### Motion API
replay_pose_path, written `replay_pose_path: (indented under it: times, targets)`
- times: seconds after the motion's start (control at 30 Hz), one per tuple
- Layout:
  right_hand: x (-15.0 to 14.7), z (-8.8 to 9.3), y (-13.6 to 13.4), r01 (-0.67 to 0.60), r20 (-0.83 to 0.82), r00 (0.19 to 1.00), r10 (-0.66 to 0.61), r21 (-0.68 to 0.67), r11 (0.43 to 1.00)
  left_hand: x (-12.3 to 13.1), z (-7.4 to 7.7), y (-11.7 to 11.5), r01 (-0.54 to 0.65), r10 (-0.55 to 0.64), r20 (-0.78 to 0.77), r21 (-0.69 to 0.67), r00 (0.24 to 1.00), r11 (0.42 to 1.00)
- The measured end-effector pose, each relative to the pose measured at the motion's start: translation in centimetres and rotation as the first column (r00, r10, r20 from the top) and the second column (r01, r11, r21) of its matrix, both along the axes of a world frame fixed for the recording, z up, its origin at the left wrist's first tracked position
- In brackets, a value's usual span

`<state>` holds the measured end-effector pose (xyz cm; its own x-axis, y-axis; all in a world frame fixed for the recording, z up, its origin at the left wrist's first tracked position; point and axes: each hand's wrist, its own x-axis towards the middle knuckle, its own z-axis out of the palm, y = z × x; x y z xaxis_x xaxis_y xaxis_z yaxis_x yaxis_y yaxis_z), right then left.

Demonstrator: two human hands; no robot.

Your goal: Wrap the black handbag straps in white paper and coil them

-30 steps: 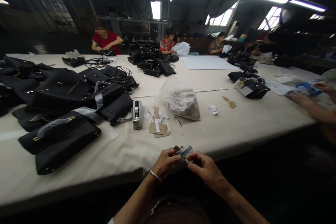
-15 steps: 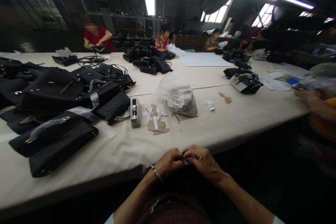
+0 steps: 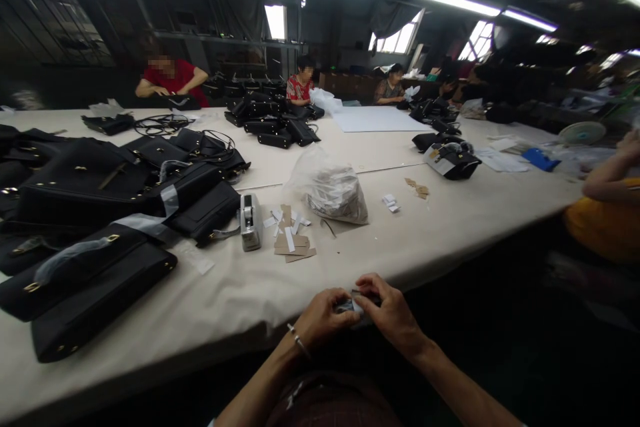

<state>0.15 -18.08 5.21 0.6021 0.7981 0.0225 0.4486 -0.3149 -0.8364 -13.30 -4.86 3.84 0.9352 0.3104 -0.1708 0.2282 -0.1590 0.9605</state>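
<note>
At the table's front edge, my left hand is closed on a small grey-and-white piece, its kind too small to make out. Thumb and fingers of my right hand pinch the same piece from the other side. Part of it is hidden by my fingers, and a thin dark edge shows near the right fingertips. Beyond my hands lie brown card strips with white paper strips by them. A silver tape dispenser stands to their left.
Black handbags pile up at the left. A clear plastic bag of small pieces sits mid-table. Another black bag lies to the right. People work across the table, and a person in yellow is at the right.
My hands have opened slightly around the small piece, so more of it shows. The view has shifted a little right. The person in yellow has raised an arm from the table.
</note>
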Motion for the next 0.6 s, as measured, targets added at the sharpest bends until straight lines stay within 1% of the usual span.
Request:
replay_pose_path:
  times: [0.1, 0.13, 0.17, 0.2, 0.27, 0.33, 0.4, 0.5, 0.6]
  targets:
    - [0.1, 0.8, 0.1, -0.063, -0.049, 0.997, 0.06, -0.067, 0.996, 0.5, 0.1, -0.8, -0.105, 0.112, -0.031, 0.167, 0.993, 0.98]
    - [0.1, 1.0, 0.1, -0.086, -0.059, 0.995, 0.081, -0.091, 0.992, 0.7, 0.0, -1.0, -0.113, 0.119, -0.023, 0.18, 0.993, 0.977]
    - [0.2, 1.3, 0.2, -0.1, -0.067, 0.993, 0.093, -0.11, 0.989, 0.8, 0.0, -1.1, -0.107, 0.111, -0.014, 0.16, 0.994, 0.981]
    - [0.2, 1.5, 0.2, -0.105, -0.072, 0.993, 0.096, -0.122, 0.987, 0.8, -0.1, -1.2, -0.094, 0.096, -0.006, 0.107, 0.995, 0.99]
    - [0.3, 2.0, 0.3, -0.091, -0.074, 0.994, 0.082, -0.123, 0.988, 0.9, -0.5, -1.2, -0.081, 0.081, -0.001, -0.043, 0.997, 0.996]
    - [0.4, 2.3, 0.4, -0.103, -0.053, 0.994, 0.098, -0.104, 0.989, 1.0, -0.9, -1.3, -0.096, 0.098, -0.002, -0.193, 0.995, 0.977]
    - [0.5, 2.5, 0.5, -0.146, 0.011, 0.989, 0.147, -0.058, 0.988, 1.1, -1.2, -1.3, -0.105, 0.119, 0.021, -0.329, 0.993, 0.938]
    - [0.7, 2.7, 0.5, -0.204, 0.094, 0.975, 0.201, 0.022, 0.979, 1.5, -1.6, -1.1, -0.097, 0.149, 0.063, -0.502, 0.987, 0.859]
    - [0.9, 2.8, 0.7, -0.25, 0.037, 0.968, 0.248, 0.057, 0.966, 1.7, -1.8, -0.7, -0.114, 0.21, 0.091, -0.602, 0.973, 0.79]
